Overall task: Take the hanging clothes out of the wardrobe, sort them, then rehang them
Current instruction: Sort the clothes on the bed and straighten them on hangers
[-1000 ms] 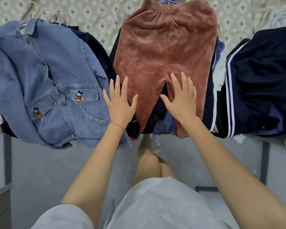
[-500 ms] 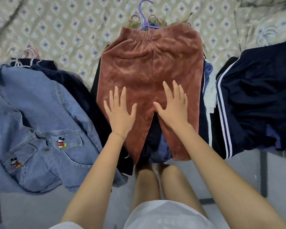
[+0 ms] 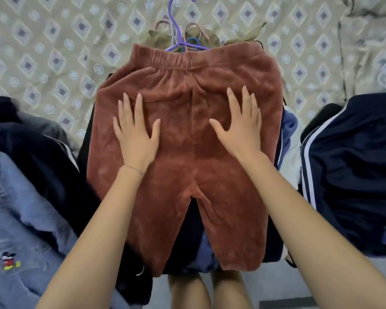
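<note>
Sorting step, smoothing: left hand (image 3: 136,139) and right hand (image 3: 241,130) flat on rust velour trousers (image 3: 187,175), fingers (image 3: 139,108) spread, gripping nothing. Next, probably: grab purple hanger (image 3: 178,42) above waistband.

Left hand (image 3: 136,139) and right hand (image 3: 240,130) press rust trousers (image 3: 187,175).

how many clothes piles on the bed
3: left, topped by a blue denim jacket; middle, topped by rust-brown velvet trousers; right, navy white-striped garments. More may lie out of frame.
</note>
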### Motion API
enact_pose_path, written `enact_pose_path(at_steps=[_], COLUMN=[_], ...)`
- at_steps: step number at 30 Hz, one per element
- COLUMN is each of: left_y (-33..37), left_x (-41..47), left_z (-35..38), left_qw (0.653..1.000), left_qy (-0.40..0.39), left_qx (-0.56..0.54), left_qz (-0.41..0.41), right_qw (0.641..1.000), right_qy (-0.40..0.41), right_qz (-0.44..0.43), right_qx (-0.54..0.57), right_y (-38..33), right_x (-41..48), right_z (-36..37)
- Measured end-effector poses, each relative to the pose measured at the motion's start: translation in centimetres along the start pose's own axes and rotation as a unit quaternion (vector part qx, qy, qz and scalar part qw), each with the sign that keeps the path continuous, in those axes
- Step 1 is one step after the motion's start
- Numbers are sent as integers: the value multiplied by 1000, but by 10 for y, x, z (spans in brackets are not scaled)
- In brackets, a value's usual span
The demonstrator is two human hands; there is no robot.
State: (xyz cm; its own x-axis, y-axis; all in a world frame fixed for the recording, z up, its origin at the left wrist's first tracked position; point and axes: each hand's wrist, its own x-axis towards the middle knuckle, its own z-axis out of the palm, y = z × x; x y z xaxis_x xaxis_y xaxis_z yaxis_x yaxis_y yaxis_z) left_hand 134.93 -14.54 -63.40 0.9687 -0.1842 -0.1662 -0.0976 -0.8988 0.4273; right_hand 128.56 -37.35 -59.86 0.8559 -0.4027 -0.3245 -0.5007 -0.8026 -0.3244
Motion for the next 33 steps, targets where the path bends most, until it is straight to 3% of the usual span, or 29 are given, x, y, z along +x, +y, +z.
enact_pose_path(at_steps=[8,15,18,23,28,33], left_y=[2,-13,-18,-17,-2,9], left_x=[45,67,79,94,70,29], left_z=[5,-1,-7,-17,-37,-56], left_qw=[996,992,992,996,995,991], left_qy=[79,114,103,85,102,118], left_qx=[38,18,53,-13,4,-69], left_qz=[-12,-58,-47,-24,-4,14], right_qw=[998,998,998,998,999,987], right_qy=[53,33,30,11,1,125], right_qz=[-40,-55,-50,-34,-39,-59], right_qx=[-19,-20,-29,-50,7,77], right_y=[4,3,0,-1,1,-12], right_x=[71,90,88,83,68,40], right_z=[-8,-4,1,6,-2,-27])
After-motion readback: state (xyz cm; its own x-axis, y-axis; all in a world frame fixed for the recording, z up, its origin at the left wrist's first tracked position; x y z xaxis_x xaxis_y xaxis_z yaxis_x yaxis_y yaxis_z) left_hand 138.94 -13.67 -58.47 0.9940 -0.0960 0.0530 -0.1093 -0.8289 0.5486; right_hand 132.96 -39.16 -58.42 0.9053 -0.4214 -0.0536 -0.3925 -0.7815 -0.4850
